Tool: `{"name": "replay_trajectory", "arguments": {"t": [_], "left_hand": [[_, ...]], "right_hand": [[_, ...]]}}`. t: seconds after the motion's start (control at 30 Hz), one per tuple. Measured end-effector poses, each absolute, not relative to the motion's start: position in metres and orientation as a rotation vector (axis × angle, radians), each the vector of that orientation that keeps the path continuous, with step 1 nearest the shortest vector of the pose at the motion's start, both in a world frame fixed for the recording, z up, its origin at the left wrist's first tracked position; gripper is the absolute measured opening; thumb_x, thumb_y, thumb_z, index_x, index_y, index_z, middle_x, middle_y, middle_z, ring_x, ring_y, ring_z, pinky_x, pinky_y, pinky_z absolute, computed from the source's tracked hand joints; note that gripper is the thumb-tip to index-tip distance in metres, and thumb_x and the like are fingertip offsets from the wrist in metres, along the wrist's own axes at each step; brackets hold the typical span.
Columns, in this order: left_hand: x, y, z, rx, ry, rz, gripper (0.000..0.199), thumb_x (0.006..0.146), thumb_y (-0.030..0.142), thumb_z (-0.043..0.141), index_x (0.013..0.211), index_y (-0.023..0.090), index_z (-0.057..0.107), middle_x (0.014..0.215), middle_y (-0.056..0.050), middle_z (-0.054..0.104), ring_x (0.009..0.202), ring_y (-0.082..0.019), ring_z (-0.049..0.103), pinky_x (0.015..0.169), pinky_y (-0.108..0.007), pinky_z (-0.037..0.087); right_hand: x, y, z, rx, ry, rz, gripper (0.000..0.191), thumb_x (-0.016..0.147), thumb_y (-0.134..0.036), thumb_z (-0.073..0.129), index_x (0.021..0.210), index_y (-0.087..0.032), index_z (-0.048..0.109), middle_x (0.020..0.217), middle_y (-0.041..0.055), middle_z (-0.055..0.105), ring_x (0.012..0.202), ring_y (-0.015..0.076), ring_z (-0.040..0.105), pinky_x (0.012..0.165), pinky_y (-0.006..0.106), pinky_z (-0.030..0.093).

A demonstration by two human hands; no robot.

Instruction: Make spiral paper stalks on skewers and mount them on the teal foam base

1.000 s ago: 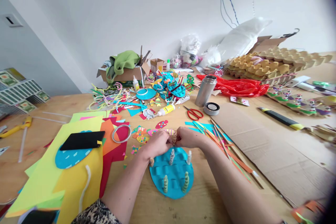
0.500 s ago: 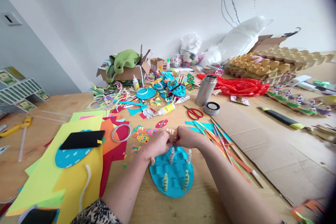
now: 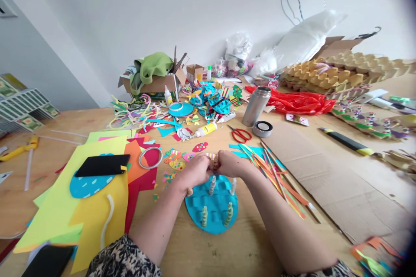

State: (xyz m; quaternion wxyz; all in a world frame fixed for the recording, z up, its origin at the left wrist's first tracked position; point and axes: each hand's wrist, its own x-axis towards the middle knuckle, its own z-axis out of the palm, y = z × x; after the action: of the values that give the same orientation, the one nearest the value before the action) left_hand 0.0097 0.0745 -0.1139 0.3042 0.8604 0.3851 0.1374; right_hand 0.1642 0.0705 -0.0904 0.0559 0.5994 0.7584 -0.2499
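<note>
Above the far edge of a round blue paper disc (image 3: 211, 225), my left hand (image 3: 199, 168) and my right hand (image 3: 232, 163) meet with fingertips pinched together. Between them shows a small, pale ridged strip (image 3: 215, 162), held by both hands and mostly hidden by fingers. Blue strips are woven through the disc. Ridged, twisted-looking pieces stand upright on it: a green one (image 3: 204, 216) at front left, another green one (image 3: 228, 214) at front right, and grey-white ones farther back. A brownish piece (image 3: 189, 191) pokes out beside my left wrist.
Paper fish (image 3: 176, 164) lie beyond my left hand. Red-handled scissors (image 3: 241, 135), a steel flask (image 3: 256, 106) and glue bottles (image 3: 206, 130) stand or lie farther back. At left is coloured paper under a black phone (image 3: 102, 171); at right, paper strips, sticks and a cardboard sheet (image 3: 312, 169).
The view has shifted slightly. My hands stay pinched together at the disc's far edge, with only slight finger movement around the strip.
</note>
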Motion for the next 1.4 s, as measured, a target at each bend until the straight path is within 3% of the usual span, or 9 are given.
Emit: {"name": "replay_trajectory", "arguments": {"t": [0.3,0.6,0.9,1.13,1.4], "left_hand": [[0.007,0.075,-0.109,2.246,1.051,0.348,0.017,0.067,0.009,0.059,0.071,0.016,0.074,0.071,-0.007,0.072,0.069,-0.020,0.064,0.059,-0.026,0.041],[0.000,0.081,-0.118,2.078,1.056,0.393,0.014,0.067,0.015,0.064,0.075,0.016,0.074,0.074,-0.005,0.074,0.069,-0.019,0.067,0.060,-0.024,0.045],[-0.005,0.082,-0.099,1.978,1.021,0.563,0.031,0.067,0.026,0.072,0.096,0.015,0.070,0.088,-0.005,0.071,0.072,-0.016,0.060,0.060,-0.023,0.043],[0.006,0.074,-0.090,1.966,0.957,0.730,0.017,0.070,0.030,0.071,0.077,0.014,0.071,0.073,-0.002,0.064,0.065,-0.012,0.054,0.058,-0.021,0.039],[0.008,0.074,-0.093,1.966,0.957,0.801,0.012,0.071,0.027,0.069,0.069,0.015,0.070,0.067,-0.001,0.062,0.064,-0.012,0.054,0.057,-0.021,0.040]], "right_hand": [[0.177,0.071,-0.076,1.742,2.380,-0.889,0.013,0.061,-0.027,0.071,0.068,-0.016,0.073,0.062,0.0028,0.068,0.060,0.0152,0.060,0.047,0.021,0.032],[0.201,0.064,-0.047,1.843,2.562,-1.142,0.028,0.067,-0.030,0.069,0.091,-0.016,0.072,0.079,0.0038,0.071,0.071,0.0156,0.062,0.057,0.022,0.043],[0.191,0.061,-0.042,1.873,2.703,-1.249,0.020,0.074,-0.030,0.063,0.084,-0.015,0.071,0.075,0.0033,0.071,0.066,0.0138,0.060,0.056,0.021,0.042],[0.186,0.059,-0.041,1.897,2.734,-1.188,0.014,0.074,-0.024,0.061,0.077,-0.014,0.071,0.070,0.0021,0.070,0.063,0.0125,0.059,0.054,0.020,0.041],[0.177,0.052,-0.035,1.952,2.718,-0.918,0.015,0.075,-0.022,0.056,0.072,-0.015,0.069,0.067,0.0030,0.069,0.057,0.0116,0.056,0.049,0.020,0.034]]}}
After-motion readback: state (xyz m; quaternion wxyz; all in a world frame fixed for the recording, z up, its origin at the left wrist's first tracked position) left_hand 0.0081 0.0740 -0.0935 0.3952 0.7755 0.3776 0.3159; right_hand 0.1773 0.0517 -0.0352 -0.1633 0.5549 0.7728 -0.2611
